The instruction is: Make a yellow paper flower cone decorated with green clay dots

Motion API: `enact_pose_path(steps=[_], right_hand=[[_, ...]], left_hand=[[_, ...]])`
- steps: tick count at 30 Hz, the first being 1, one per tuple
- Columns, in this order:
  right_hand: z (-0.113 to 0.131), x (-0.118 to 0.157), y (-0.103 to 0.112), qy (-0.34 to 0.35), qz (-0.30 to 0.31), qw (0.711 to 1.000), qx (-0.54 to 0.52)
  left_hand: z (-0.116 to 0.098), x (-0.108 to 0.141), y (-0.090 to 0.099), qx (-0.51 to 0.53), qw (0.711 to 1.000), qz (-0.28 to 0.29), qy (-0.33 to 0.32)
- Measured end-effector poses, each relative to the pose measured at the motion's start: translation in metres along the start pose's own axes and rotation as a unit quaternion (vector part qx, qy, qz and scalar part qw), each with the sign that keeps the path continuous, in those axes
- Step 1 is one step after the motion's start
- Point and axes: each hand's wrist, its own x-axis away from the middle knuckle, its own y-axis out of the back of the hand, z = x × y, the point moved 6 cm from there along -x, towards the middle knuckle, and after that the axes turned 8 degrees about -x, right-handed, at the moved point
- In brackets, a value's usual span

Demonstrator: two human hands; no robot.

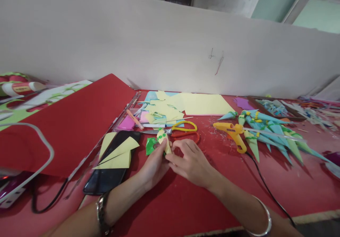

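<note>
In the middle of the table my left hand [154,163] grips a small rolled piece of pale yellow paper [167,147] with green dots along its upper end. My right hand [189,162] meets it from the right, fingers curled and pinched at the paper's lower side; whatever those fingertips hold is hidden. Just behind my left hand lies a shiny green packet [151,145]. Scissors [183,124] with yellow and red handles rest beyond both hands, their blades pointing left.
Left, folded yellow paper [120,155] lies on a black phone [103,181], near a large red sheet [79,130]. Yellow scraps [166,108] and sheets [207,104] sit behind. Right, a yellow glue gun [233,134] with a trailing cord adjoins several blue and green paper cones [278,134].
</note>
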Motion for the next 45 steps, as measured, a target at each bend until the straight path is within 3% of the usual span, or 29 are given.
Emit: enact_pose_path(steps=[5,11,33,41,45], right_hand=[[0.011,0.001,0.001,0.063,-0.03,0.992,0.101],[0.016,0.002,-0.004,0.065,-0.02,0.989,0.132],[0.019,-0.001,-0.013,0.058,-0.005,0.993,0.098],[0.02,0.0,-0.011,0.046,-0.021,0.999,-0.02],[0.041,-0.003,-0.004,0.096,-0.017,0.983,-0.154]], left_hand=[[-0.002,0.002,0.0,0.013,1.0,-0.004,-0.005],[-0.002,0.003,-0.001,0.002,1.0,-0.002,0.005],[0.001,0.006,-0.009,-0.033,0.999,0.036,-0.002],[0.003,0.006,-0.004,-0.08,0.997,0.011,0.01],[-0.006,-0.002,0.001,-0.119,0.991,-0.025,-0.048]])
